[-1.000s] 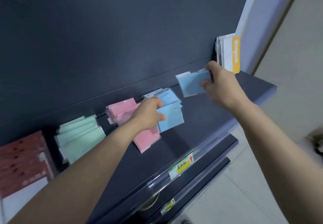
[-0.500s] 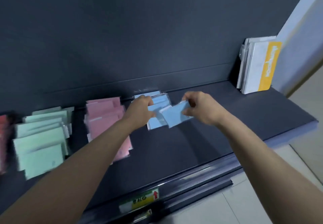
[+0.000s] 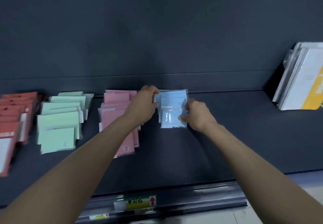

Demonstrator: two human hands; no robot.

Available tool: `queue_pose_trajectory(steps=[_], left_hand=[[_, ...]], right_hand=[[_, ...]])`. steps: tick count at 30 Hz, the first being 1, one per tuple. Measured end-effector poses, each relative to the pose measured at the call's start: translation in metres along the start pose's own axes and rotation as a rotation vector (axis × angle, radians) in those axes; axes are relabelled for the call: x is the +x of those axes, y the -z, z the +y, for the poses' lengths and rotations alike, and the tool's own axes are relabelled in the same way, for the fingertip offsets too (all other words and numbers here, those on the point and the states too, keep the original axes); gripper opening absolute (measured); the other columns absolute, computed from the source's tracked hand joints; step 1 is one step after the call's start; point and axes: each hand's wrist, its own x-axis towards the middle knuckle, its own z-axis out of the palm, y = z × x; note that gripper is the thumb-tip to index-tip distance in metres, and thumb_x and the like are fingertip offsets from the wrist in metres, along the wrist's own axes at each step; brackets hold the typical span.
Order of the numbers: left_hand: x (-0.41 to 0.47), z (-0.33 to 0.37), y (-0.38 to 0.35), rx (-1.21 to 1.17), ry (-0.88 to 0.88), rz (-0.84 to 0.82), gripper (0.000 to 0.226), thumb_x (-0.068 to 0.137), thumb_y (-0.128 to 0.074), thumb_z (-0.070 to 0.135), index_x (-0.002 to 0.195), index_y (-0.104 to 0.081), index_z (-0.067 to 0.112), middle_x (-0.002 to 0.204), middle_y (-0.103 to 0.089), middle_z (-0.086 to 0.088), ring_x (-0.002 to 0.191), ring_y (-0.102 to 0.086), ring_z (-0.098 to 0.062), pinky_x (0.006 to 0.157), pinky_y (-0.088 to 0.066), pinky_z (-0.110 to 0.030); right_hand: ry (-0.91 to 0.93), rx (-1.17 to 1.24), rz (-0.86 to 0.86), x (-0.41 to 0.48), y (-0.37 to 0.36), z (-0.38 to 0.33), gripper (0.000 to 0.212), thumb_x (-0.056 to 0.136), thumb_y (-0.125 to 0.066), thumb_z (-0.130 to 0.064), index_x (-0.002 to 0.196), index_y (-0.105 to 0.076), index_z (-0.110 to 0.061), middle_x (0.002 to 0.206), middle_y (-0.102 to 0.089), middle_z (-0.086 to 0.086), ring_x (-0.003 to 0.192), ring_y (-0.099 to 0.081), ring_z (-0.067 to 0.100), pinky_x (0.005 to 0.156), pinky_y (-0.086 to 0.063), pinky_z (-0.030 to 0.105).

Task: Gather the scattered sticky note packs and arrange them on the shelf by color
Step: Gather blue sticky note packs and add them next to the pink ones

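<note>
Red (image 3: 12, 117), green (image 3: 59, 122) and pink packs (image 3: 116, 111) lie grouped on the shelf (image 3: 244, 136); both hands, left (image 3: 142, 105) and right (image 3: 196, 114), pinch the blue stack (image 3: 172, 111), probably the last to square.

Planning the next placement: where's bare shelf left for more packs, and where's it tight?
Widest bare patch: shelf between the blue packs and the white-and-yellow packs. Also bare: the strip in front of the blue packs, toward the shelf's front edge. Crowded: red packs, green packs and pink packs on the left, with narrow gaps; both hands at the blue packs.
</note>
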Motion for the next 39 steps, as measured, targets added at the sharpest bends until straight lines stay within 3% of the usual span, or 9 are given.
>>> queue_pose_trajectory(steps=[4, 8, 10, 13, 18, 21, 24, 30, 39], left_hand=[[-0.017, 0.005, 0.015, 0.035, -0.032, 0.005, 0.021, 0.086, -0.056, 0.001, 0.106, -0.061, 0.006, 0.105, -0.059, -0.009, 0.088, -0.053, -0.019, 0.082, -0.043, -0.026], [-0.034, 0.010, 0.032, 0.085, -0.060, 0.041, 0.018, 0.087, -0.056, 0.004, 0.104, -0.062, 0.007, 0.100, -0.060, -0.006, 0.089, -0.056, -0.020, 0.079, -0.043, -0.027], [-0.045, 0.012, 0.047, 0.121, -0.083, 0.066, 0.018, 0.088, -0.055, 0.006, 0.105, -0.061, 0.008, 0.099, -0.058, -0.003, 0.085, -0.054, -0.017, 0.073, -0.038, -0.022], [-0.068, 0.013, 0.077, 0.162, -0.112, 0.126, 0.017, 0.089, -0.056, 0.008, 0.105, -0.061, 0.009, 0.101, -0.059, -0.005, 0.088, -0.057, -0.021, 0.078, -0.045, -0.030], [-0.132, -0.001, 0.149, 0.297, -0.071, 0.270, 0.016, 0.087, -0.056, 0.010, 0.103, -0.059, 0.010, 0.102, -0.059, -0.007, 0.093, -0.058, -0.029, 0.082, -0.046, -0.039], [-0.187, -0.015, 0.198, 0.425, 0.017, 0.375, 0.019, 0.090, -0.054, 0.015, 0.109, -0.058, 0.014, 0.105, -0.058, -0.004, 0.099, -0.056, -0.026, 0.083, -0.041, -0.030], [-0.248, -0.025, 0.242, 0.502, 0.123, 0.432, 0.024, 0.088, -0.055, 0.015, 0.113, -0.057, 0.014, 0.108, -0.058, -0.005, 0.101, -0.055, -0.027, 0.085, -0.046, -0.043], [-0.402, -0.043, 0.322, 0.673, 0.365, 0.603, 0.031, 0.086, -0.062, 0.013, 0.117, -0.058, 0.013, 0.114, -0.059, -0.005, 0.105, -0.055, -0.026, 0.084, -0.042, -0.035], [-0.600, -0.052, 0.367, 0.782, 0.733, 0.802, 0.028, 0.087, -0.062, 0.017, 0.114, -0.058, 0.016, 0.109, -0.060, -0.001, 0.101, -0.056, -0.025, 0.082, -0.048, -0.043]], right_hand=[[0.006, -0.239, 0.059, 0.005, 0.000, -0.012, 0.045, 0.087, -0.062, -0.018, 0.123, -0.039, -0.004, 0.113, -0.057, 0.015, 0.100, -0.056, 0.035, 0.069, -0.042, 0.034], [0.094, -0.329, 0.173, -0.001, 0.012, -0.029, 0.025, 0.091, -0.056, -0.014, 0.111, -0.046, -0.003, 0.113, -0.059, 0.018, 0.102, -0.056, 0.035, 0.067, -0.039, 0.033], [0.192, -0.321, 0.204, -0.009, 0.020, -0.045, 0.024, 0.092, -0.056, -0.017, 0.111, -0.052, -0.002, 0.112, -0.057, 0.016, 0.104, -0.053, 0.035, 0.074, -0.041, 0.034], [0.357, -0.324, 0.229, -0.025, 0.029, -0.078, 0.020, 0.093, -0.056, -0.022, 0.102, -0.055, -0.005, 0.101, -0.055, 0.012, 0.097, -0.051, 0.033, 0.075, -0.039, 0.033], [0.653, -0.323, 0.255, -0.071, 0.021, -0.163, 0.027, 0.091, -0.055, -0.023, 0.112, -0.057, -0.007, 0.112, -0.059, 0.013, 0.105, -0.051, 0.034, 0.085, -0.043, 0.038], [0.840, -0.342, 0.243, -0.112, 0.001, -0.221, 0.028, 0.093, -0.054, -0.026, 0.115, -0.056, -0.010, 0.114, -0.058, 0.010, 0.108, -0.050, 0.031, 0.090, -0.042, 0.040], [0.990, -0.369, 0.268, -0.156, -0.019, -0.268, 0.028, 0.096, -0.051, -0.029, 0.120, -0.052, -0.014, 0.117, -0.056, 0.006, 0.110, -0.048, 0.028, 0.090, -0.039, 0.039], [1.290, -0.302, 0.251, -0.266, -0.068, -0.356, 0.030, 0.096, -0.049, -0.029, 0.124, -0.050, -0.017, 0.120, -0.055, 0.004, 0.112, -0.047, 0.027, 0.093, -0.037, 0.039], [1.665, -0.158, 0.076, -0.421, -0.161, -0.462, 0.026, 0.096, -0.049, -0.027, 0.119, -0.056, -0.016, 0.118, -0.058, 0.005, 0.110, -0.051, 0.026, 0.090, -0.042, 0.038]])
